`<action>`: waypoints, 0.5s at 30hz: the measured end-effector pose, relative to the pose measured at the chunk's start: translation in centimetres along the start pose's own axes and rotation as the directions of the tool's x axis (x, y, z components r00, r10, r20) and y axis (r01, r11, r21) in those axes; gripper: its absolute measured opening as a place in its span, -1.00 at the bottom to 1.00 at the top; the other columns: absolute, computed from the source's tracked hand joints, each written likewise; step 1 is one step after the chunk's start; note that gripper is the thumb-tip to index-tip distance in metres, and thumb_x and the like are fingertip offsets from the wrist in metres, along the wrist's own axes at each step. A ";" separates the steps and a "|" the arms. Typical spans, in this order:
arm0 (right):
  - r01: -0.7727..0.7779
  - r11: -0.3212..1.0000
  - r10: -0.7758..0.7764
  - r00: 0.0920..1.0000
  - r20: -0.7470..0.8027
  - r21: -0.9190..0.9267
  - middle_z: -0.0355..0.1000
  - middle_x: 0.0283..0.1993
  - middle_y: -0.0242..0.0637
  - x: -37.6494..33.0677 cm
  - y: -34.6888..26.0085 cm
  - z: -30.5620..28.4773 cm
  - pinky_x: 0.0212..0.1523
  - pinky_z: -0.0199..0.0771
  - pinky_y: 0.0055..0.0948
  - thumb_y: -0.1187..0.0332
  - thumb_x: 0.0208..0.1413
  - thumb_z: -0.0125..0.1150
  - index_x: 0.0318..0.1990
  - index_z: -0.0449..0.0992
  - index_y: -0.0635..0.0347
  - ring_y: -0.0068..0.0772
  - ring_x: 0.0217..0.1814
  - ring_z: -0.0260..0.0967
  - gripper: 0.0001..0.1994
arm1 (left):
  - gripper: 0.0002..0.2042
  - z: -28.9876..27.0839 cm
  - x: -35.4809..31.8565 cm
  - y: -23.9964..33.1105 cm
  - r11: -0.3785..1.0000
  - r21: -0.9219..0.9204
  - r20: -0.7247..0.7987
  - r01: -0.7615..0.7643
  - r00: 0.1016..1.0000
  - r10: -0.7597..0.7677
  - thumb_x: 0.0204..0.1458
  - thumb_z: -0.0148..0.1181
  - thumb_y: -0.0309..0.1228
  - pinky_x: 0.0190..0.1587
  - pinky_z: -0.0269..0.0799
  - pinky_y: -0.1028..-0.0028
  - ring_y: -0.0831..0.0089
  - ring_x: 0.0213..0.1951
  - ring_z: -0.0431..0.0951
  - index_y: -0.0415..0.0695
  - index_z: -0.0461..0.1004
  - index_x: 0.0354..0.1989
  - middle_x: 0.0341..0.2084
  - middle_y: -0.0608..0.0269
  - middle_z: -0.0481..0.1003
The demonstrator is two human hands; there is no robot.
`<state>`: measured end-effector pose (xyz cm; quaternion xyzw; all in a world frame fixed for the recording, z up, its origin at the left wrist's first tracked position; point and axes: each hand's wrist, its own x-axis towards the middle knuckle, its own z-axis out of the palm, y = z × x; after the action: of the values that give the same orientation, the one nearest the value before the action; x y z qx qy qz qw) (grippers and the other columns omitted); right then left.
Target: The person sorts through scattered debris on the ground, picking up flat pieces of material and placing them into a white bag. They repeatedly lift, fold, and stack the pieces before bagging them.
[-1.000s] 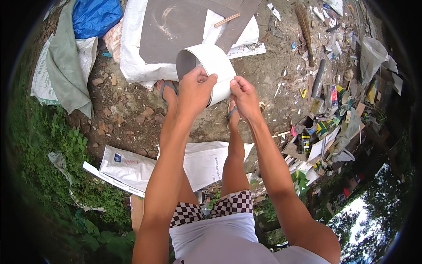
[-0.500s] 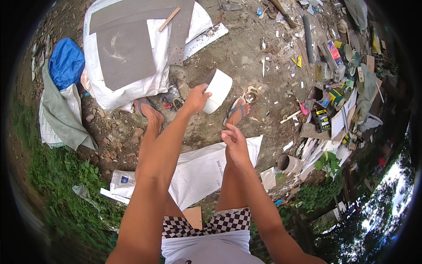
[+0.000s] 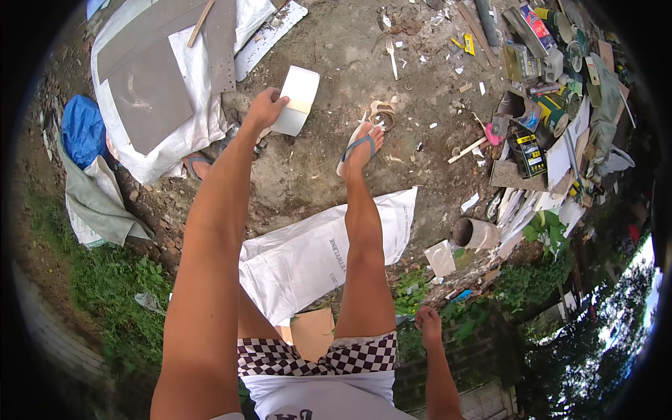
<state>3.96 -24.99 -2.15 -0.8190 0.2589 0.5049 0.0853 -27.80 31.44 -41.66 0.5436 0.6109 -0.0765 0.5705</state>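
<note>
White band (image 3: 301, 85) in our left hand (image 3: 267, 108), right hand (image 3: 428, 326) well apart

We hold the white band over bare earth (image 3: 329, 42), at the upper middle of the view. Our left hand closes on its near left edge, the thumb over the pale face; the band is tilted, its broad side up. Our right hand is low on the right, beside the knee – fingers drawn in, and we cannot tell whether they hold anything. Our 2 hands are well apart.

To the band's left we see grey sheets (image 3: 155, 106) on a white bag (image 3: 129, 162), with a wooden stick (image 3: 201, 24) across them. A blue bag (image 3: 84, 129) sits lower left, touching a green cloth (image 3: 112, 210). Our right foot wears a sandal (image 3: 348, 151), and a brown ring (image 3: 383, 112) lies just beyond the toes. Farther up is a white fork (image 3: 393, 59). Beneath our legs spreads a white sack (image 3: 297, 269). On the right is a litter heap – a black tin (image 3: 530, 155) in it, a cup (image 3: 483, 234) on its side at the near edge.
</note>
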 end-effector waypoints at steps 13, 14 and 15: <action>0.114 0.968 -0.057 0.968 0.243 -0.226 0.58 -0.40 -0.34 0.0 11.7 -0.1 -0.27 0.44 -0.43 0.36 0.08 0.44 -0.24 0.69 0.24 -0.54 -0.33 0.46 -0.84 | -0.44 -11.3 -11.0 3.3 0.951 0.306 -0.478 0.051 0.872 0.107 0.22 0.22 -0.15 0.12 0.46 0.08 -0.18 0.05 0.57 -0.32 0.38 0.26 0.07 -0.42 0.48; 0.132 0.942 -0.064 0.974 0.219 -0.310 0.57 -0.42 -0.34 -0.3 10.0 -0.2 -0.29 0.43 -0.43 0.33 0.08 0.44 -0.31 0.66 0.24 -0.56 -0.35 0.44 -0.84 | -0.41 -12.9 -13.9 4.3 0.964 0.252 -0.473 0.090 0.880 0.042 0.23 0.23 -0.13 0.10 0.48 0.10 -0.12 0.05 0.57 -0.30 0.34 0.30 0.13 -0.40 0.42; 0.155 0.905 -0.073 0.974 0.214 -0.396 0.57 -0.44 -0.33 -0.6 8.3 -0.2 -0.31 0.42 -0.43 0.31 0.09 0.45 -0.38 0.64 0.24 -0.57 -0.38 0.42 -0.82 | -0.39 -16.1 -17.4 3.7 0.944 0.308 -0.480 0.122 0.876 0.044 0.22 0.25 -0.11 0.09 0.50 0.15 -0.08 0.05 0.58 -0.29 0.33 0.31 0.13 -0.38 0.41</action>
<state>-0.32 -31.92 -0.52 -0.7790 0.0891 0.6197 -0.0342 -39.13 34.36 -20.65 0.6201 0.7228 -0.0516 0.3004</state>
